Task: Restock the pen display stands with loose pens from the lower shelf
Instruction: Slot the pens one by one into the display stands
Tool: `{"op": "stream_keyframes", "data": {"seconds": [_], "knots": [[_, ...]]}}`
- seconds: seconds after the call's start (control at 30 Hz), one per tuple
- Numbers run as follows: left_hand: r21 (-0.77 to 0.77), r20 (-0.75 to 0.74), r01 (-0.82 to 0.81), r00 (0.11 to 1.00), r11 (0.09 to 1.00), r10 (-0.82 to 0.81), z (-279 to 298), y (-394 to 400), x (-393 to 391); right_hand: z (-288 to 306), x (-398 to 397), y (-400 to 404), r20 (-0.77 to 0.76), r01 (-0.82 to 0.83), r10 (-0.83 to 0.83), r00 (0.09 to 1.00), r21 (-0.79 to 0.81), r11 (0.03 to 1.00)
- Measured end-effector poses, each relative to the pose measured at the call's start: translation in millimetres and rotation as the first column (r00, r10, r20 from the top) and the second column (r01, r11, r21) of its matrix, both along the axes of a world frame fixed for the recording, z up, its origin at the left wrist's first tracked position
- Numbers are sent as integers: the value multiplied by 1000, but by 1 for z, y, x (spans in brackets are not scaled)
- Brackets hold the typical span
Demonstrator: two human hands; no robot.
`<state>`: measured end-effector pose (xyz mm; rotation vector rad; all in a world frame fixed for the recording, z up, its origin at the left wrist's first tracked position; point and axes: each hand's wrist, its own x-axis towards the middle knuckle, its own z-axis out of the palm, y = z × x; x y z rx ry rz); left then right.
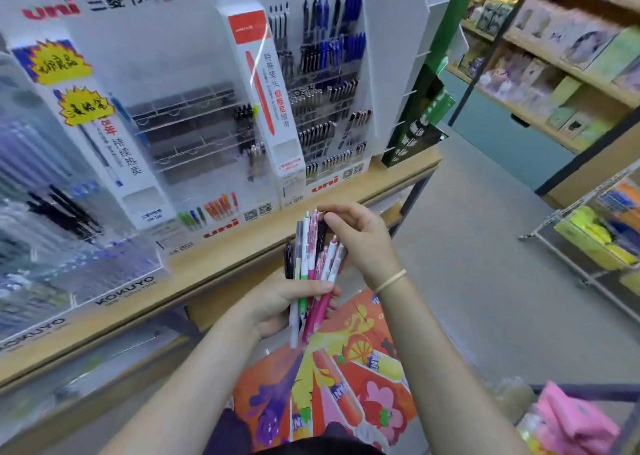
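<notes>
Left hand [277, 302]: fingers are curling round a fanned bundle of pens [310, 274], gripping it low on the barrels, tips pointing up.
Right hand [360, 243]: fingers are pinching the top of a black pen [321, 233] in the bundle, just above the left-hand fingers.
Display stands [194, 136]: two white racks are standing on the wooden shelf [242, 243], beyond the fingers; the left rack's slots are looking mostly bare.
Orange printed box [346, 368]: lying below both hands.
</notes>
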<state>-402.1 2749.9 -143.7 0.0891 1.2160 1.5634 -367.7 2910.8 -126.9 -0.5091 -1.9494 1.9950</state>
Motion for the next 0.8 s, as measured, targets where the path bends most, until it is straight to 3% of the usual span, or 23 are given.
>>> {"op": "stream_keyframes", "data": {"seconds": [0.17,0.3,0.5,0.63,0.8], "knots": [[36,22,-126,992,991,126,4,-65,-43,3,-45,-61,61,-126,123,991,51,991],[50,5,-207,978,977,207,16,-126,-91,13,-91,-115,102,-174,195,976,-185,967],[57,-19,-279,960,959,280,30,-198,-169,33,-157,-179,38,-286,314,949,-318,904],[81,0,-278,960,957,279,34,-214,-205,49,-189,-192,-29,-314,328,944,-382,869],[123,-50,-269,960,955,277,46,-199,-238,64,-231,-183,-52,-327,330,943,-339,882]]}}
